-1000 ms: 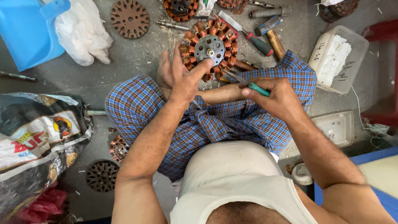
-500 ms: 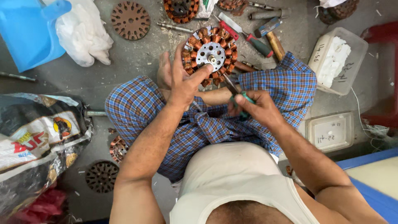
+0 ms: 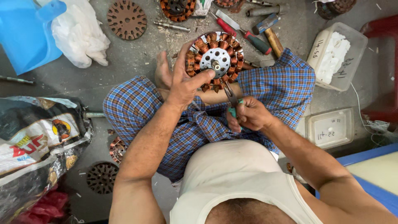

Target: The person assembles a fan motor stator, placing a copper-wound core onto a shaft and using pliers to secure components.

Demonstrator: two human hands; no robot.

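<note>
A round motor stator with copper windings and a silver hub rests on the floor by my crossed legs in blue checked cloth. My left hand grips its near left rim, thumb on the hub. My right hand holds green-handled pliers, whose jaws point up at the stator's near edge.
Screwdrivers and a hammer lie beyond the stator. Rusty stator discs and another wound stator sit further off. A white plastic box and a lid stand at right, a printed sack at left, a blue container top left.
My right hand has drawn back toward my body and turned the pliers so their jaws point at the stator's near edge. My left hand has shifted its hold, thumb onto the hub.
</note>
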